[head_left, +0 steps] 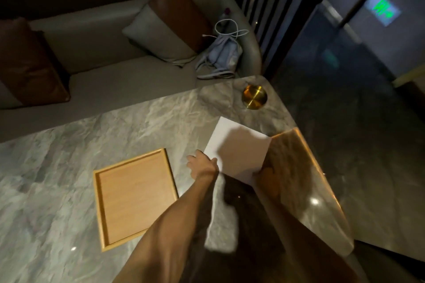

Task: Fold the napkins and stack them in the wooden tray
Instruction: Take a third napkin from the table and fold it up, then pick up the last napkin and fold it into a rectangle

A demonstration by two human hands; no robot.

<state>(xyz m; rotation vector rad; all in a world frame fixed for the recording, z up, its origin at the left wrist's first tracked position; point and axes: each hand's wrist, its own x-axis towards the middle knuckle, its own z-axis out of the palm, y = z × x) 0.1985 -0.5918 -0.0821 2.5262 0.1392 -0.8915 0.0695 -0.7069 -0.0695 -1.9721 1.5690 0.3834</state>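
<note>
A white napkin (236, 147) lies flat on the marble table (69, 156), to the right of the wooden tray (135, 193), which holds nothing. My left hand (202, 164) is at the napkin's near left corner, with its fingertips tucked at the edge and pinching it. My right hand (268, 173) is in shadow at the napkin's near right corner and pinches that edge. Both forearms reach in from the bottom of the frame.
A round brass dish (254, 97) sits near the table's far right corner. The table's right edge (322, 167) runs close beside the napkin. Behind the table is a grey sofa (103, 71) with cushions, a pale bag (222, 57) and a white cable.
</note>
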